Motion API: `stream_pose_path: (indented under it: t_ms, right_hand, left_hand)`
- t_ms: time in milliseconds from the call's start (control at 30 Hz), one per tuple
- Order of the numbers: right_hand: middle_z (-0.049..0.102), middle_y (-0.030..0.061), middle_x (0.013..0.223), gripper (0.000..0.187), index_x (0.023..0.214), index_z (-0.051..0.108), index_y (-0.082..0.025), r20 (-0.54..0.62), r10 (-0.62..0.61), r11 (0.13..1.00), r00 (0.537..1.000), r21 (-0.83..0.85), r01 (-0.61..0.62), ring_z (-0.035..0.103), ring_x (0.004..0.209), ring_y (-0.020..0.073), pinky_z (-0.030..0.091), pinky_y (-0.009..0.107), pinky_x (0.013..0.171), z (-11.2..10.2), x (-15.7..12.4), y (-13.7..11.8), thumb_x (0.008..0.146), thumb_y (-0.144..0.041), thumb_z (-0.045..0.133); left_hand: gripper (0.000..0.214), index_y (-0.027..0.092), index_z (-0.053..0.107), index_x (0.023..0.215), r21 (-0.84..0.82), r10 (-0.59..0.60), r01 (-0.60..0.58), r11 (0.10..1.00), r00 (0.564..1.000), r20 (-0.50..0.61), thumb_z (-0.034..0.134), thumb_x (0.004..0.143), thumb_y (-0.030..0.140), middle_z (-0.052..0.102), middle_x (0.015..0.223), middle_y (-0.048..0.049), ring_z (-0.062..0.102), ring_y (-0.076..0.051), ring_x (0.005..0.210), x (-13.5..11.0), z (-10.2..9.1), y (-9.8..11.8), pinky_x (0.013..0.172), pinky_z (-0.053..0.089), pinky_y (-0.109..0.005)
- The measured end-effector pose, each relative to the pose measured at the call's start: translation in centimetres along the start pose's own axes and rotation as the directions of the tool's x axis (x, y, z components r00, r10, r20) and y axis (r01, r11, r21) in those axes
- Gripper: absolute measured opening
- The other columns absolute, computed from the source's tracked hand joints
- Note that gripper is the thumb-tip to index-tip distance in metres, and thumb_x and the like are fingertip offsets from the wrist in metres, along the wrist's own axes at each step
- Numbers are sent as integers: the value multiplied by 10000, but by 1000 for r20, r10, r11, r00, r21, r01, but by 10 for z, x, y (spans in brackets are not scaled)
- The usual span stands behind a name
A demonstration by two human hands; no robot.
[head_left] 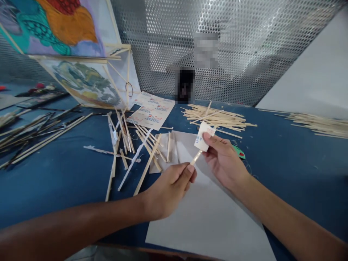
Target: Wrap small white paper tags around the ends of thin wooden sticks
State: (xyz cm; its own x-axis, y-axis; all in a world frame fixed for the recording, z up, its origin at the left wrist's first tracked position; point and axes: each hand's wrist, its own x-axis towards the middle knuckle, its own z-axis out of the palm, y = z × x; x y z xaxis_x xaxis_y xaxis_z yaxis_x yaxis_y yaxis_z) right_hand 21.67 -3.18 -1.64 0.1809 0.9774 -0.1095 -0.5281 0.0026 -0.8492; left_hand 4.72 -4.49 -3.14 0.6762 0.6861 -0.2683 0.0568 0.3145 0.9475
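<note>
My left hand [174, 186] is closed around the lower end of a thin wooden stick [197, 156], which slants up to the right. A small piece of sandpaper [201, 136], its printed white backing outward, is pinched in my right hand [224, 156] and folded about the stick's upper part. The abrasive face is hidden. Both hands are above a large sheet of white paper [206, 221]. Beyond them, bigger printed sandpaper sheets [154, 112] lie on the blue table [293, 170].
Loose sticks [217, 117] lie in a pile at the back, with another stick pile [318, 123] at right. Dark-stained sticks [29, 134] spread at left. A painted stick-framed panel [87, 85] stands back left before a perforated metal screen [163, 43]. A green object [239, 152] sits behind my right hand.
</note>
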Motion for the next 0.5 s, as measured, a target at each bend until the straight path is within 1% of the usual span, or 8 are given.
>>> stream_pose_path:
  t_ms: [133, 200, 233, 333, 433, 500]
  right_hand:
    - [611, -24, 742, 157, 793, 758, -196, 26, 44, 998, 999, 45, -45, 408, 574, 36, 446, 121, 552, 5, -7, 9, 799, -335, 831]
    - [608, -24, 745, 165, 804, 755, -186, 15, 46, 998, 999, 45, -47, 420, 580, 34, 463, 119, 567, 4, -6, 8, 802, -334, 830]
    - [602, -25, 726, 170, 782, 751, -177, -9, 32, 999, 999, 43, -32, 429, 578, 33, 465, 116, 561, 1, -3, 5, 784, -319, 844]
    - [564, -33, 635, 190, 708, 735, -153, -51, -16, 1000, 999, 16, 17, 443, 552, 34, 456, 109, 518, -8, 9, -9, 735, -276, 879]
    - [529, -45, 592, 175, 701, 739, -153, -29, -17, 1000, 999, 21, 18, 445, 546, 36, 464, 107, 515, -12, 12, -16, 723, -248, 885]
    - [552, -47, 635, 163, 740, 751, -159, -37, -19, 998, 999, 58, 21, 444, 553, 29, 470, 103, 524, -10, 6, -11, 725, -253, 884]
  left_hand:
    - [427, 213, 452, 797, -15, 17, -18, 1000, 1000, -13, 364, 1027, 561, 258, 495, 121, 187, -71, 428, -2, -1, 0, 408, 158, -216]
    - [423, 211, 464, 805, 2, 25, -25, 1000, 1000, -16, 367, 1026, 559, 274, 486, 119, 196, -72, 422, -3, -2, 1, 409, 163, -222]
    - [420, 208, 480, 820, 18, 32, -32, 999, 999, -15, 364, 1027, 555, 291, 480, 117, 205, -73, 420, -3, -2, 1, 411, 169, -224]
    - [404, 205, 501, 847, 42, 40, -40, 998, 999, -2, 348, 1034, 529, 313, 465, 113, 211, -77, 415, -2, 0, 4, 406, 174, -220]
    - [391, 209, 472, 810, -8, 21, -21, 1000, 1000, -1, 368, 1031, 514, 289, 478, 118, 187, -68, 418, 0, 1, 4, 396, 162, -200]
    - [391, 209, 465, 802, -39, 24, -25, 999, 1000, -14, 385, 1026, 519, 278, 490, 121, 178, -63, 419, 0, 0, 2, 395, 156, -192]
